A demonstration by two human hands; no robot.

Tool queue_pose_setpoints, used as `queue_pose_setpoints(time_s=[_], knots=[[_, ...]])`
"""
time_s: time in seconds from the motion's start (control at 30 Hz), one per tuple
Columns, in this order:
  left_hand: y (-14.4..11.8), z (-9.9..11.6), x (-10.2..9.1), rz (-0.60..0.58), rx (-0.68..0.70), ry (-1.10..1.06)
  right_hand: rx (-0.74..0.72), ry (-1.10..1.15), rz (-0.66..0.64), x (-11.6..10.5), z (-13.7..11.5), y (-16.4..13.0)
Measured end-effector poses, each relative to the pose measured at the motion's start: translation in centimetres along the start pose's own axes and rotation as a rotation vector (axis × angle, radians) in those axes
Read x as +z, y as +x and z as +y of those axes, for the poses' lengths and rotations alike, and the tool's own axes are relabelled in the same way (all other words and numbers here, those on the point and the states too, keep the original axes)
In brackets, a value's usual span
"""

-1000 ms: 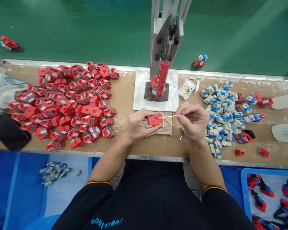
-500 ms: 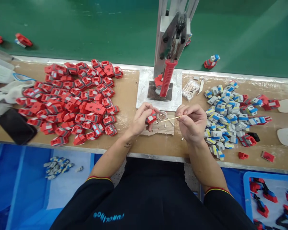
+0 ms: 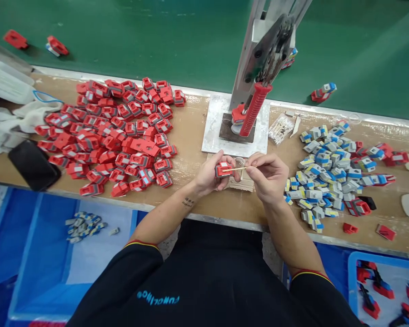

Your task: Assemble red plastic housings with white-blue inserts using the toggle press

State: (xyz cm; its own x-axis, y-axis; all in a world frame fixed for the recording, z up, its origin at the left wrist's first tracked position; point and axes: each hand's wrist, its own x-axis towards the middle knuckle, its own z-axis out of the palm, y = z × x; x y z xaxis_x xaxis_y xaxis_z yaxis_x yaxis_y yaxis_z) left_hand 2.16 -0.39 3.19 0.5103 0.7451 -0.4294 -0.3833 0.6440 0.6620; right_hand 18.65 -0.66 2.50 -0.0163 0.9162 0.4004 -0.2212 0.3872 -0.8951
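My left hand point(image 3: 213, 176) is closed around a small red-and-grey plastic part point(image 3: 224, 170), its recessed red face turned up. Pinched between the fingertips of my right hand point(image 3: 270, 178) is a thin wooden stick point(image 3: 239, 169). The stick's left end reaches the red part; whether it touches inside the recess is too small to tell. Just behind the hands, a small round clear dish point(image 3: 240, 161) is partly hidden. It sits by a piece of cardboard point(image 3: 243, 185), also largely covered by my hands.
A lever press with a red handle point(image 3: 256, 109) stands on a metal plate point(image 3: 211, 136). Many red parts point(image 3: 116, 141) are heaped left, grey-blue-yellow parts point(image 3: 327, 168) right. A bag of cotton swabs point(image 3: 280, 128), a phone point(image 3: 34, 164) and blue bins point(image 3: 47, 254) surround the work.
My left hand has turned the red part so its recess faces up. The stick in my right hand has come to it. The whole view has shifted and tilted slightly.
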Motion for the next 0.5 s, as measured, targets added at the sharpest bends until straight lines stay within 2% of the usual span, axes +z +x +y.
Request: queue_pose_setpoints(time_s=[0.27, 0.5], knots=[[-0.06, 0.01, 0.26, 0.026, -0.015, -0.004, -0.05, -0.081, -0.032, 0.16, 0.32, -0.17], [-0.14, 0.17, 0.14, 0.037, -0.005, -0.007, -0.195, -0.254, -0.044, -0.37, -0.07, 0.1]])
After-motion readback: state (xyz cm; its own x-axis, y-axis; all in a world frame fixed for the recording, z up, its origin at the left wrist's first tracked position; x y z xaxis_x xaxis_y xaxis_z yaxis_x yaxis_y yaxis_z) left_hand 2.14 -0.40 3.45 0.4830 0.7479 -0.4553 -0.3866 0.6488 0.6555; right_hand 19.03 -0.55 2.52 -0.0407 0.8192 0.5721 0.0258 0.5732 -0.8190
